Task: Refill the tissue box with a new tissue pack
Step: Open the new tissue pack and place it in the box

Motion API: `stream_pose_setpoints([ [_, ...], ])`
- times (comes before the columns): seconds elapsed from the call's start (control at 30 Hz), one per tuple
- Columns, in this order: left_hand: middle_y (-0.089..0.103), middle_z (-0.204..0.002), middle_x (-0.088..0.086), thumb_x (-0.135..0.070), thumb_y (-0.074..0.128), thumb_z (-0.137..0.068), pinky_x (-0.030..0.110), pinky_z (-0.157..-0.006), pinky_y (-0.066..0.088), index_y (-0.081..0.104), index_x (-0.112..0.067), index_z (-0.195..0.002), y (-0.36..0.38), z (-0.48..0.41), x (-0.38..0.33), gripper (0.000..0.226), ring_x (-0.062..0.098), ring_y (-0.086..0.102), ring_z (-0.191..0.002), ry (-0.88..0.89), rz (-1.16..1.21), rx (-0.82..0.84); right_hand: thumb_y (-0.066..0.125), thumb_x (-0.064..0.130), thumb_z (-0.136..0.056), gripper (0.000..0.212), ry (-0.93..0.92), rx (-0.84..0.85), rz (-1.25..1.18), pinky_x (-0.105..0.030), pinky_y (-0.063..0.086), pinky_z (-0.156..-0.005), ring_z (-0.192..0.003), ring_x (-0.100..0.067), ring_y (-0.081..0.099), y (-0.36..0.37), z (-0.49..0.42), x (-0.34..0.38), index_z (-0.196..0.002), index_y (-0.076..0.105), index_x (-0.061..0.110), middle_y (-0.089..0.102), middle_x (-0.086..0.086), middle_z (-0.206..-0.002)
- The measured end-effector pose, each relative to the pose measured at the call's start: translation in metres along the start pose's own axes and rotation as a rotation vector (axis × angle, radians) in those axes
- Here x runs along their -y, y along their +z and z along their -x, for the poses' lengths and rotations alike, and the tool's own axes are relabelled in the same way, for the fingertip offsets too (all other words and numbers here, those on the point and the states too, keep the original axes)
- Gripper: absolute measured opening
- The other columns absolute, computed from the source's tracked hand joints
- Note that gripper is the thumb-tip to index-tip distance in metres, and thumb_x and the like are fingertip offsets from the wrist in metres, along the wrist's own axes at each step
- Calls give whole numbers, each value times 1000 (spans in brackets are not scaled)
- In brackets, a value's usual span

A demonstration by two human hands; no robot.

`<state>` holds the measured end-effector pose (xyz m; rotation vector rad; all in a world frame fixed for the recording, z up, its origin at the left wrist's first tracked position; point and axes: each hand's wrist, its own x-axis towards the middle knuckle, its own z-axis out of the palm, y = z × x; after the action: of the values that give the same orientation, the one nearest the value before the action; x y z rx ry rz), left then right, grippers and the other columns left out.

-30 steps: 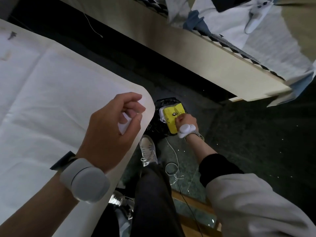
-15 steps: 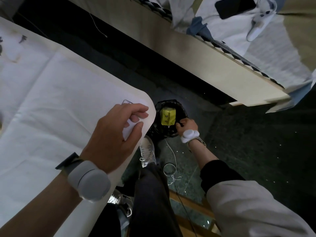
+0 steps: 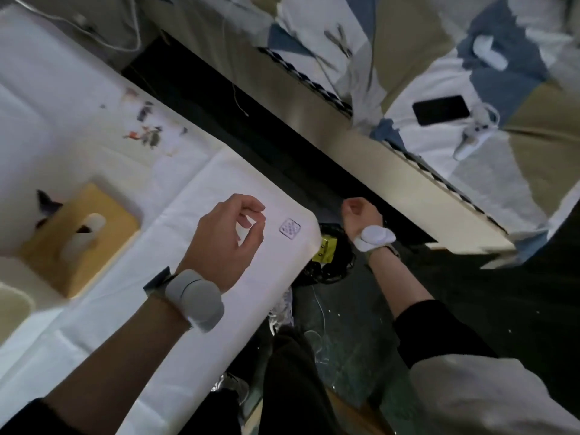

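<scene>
So the left hand [image 3: 229, 243] pinches a small white scrap [image 3: 243, 228], with the wooden tissue box [image 3: 78, 237] well off at its 9 o'clock. The right hand [image 3: 361, 211] is curled up, empty.

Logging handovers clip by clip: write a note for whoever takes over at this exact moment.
Left hand: pinches a small white scrap above the white-covered table.
Right hand: fingers curled, holding nothing visible, above the black bin.
Things: the tan wooden tissue box stands on the table with white tissue showing in its slot. The yellow wrapper lies in the bin.
Done: the box looks refilled and the wrapper is binned.
Left: probably bin the scrap.
</scene>
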<state>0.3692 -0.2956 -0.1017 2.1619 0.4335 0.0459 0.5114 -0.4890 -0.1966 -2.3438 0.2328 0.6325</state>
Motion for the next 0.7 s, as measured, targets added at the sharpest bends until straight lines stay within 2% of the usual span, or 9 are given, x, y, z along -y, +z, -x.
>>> stream_pose_setpoints([
  [0.1, 62, -91, -18, -21, 55, -88, 17, -67, 44, 54, -31, -100, -19, 3, -1, 16, 4, 57, -85, -35, 8, -40, 50, 21, -92, 24, -49, -35, -39, -21, 38, -80, -107, -27, 59, -5, 8, 35, -110, 63, 12, 67, -9, -113],
  [0.23, 62, -90, -18, -23, 55, -88, 21, -68, 46, 55, -29, -100, -61, 16, 1, 13, 4, 58, -84, -46, 29, -122, 47, 21, -90, 25, -172, -30, -14, -21, 35, -71, -88, -22, 58, 4, 34, 93, -112, 59, 16, 66, -5, -100],
  [0.3, 62, -87, -20, -23, 56, -88, 15, -66, 44, 56, -29, -98, -84, 22, 3, 11, 1, 57, -80, -71, 57, -180, 46, 21, -90, 25, -251, -20, 13, -22, 34, -67, -78, -19, 53, 14, 51, 123, -111, 58, 16, 63, -3, -91],
  [0.4, 59, -80, -24, -24, 57, -88, 3, -61, 38, 56, -30, -94, -123, 35, 9, 9, -8, 53, -73, -118, 52, -288, 46, 20, -89, 25, -367, 45, 19, -26, 38, -67, -76, -20, 55, 33, 80, 167, -111, 58, 14, 60, -1, -87],
  [0.5, 59, -79, -25, -25, 58, -88, 0, -61, 38, 58, -26, -94, -170, 57, 20, 7, -12, 54, -74, -164, 27, -377, 47, 23, -91, 28, -473, 163, 9, -28, 44, -68, -79, -18, 56, 61, 117, 210, -116, 55, 14, 59, -1, -93],
  [0.57, 59, -77, -25, -25, 59, -88, -1, -60, 38, 59, -26, -94, -198, 74, 28, 6, -14, 54, -72, -217, 31, -436, 47, 24, -92, 28, -565, 212, 23, -22, 42, -66, -81, -15, 54, 82, 143, 234, -117, 54, 13, 58, 0, -96],
  [0.63, 60, -78, -23, -24, 59, -88, -3, -60, 37, 60, -26, -94, -221, 90, 37, 7, -17, 52, -69, -274, 37, -481, 49, 27, -92, 28, -638, 248, 14, -9, 40, -58, -81, -12, 54, 103, 166, 254, -115, 55, 13, 59, 1, -97],
  [0.7, 60, -80, -21, -25, 58, -87, -3, -60, 36, 61, -25, -95, -246, 109, 49, 8, -17, 51, -69, -330, 35, -527, 50, 30, -91, 27, -697, 305, 5, -10, 40, -63, -79, -9, 55, 130, 191, 274, -113, 56, 15, 61, 3, -97],
])
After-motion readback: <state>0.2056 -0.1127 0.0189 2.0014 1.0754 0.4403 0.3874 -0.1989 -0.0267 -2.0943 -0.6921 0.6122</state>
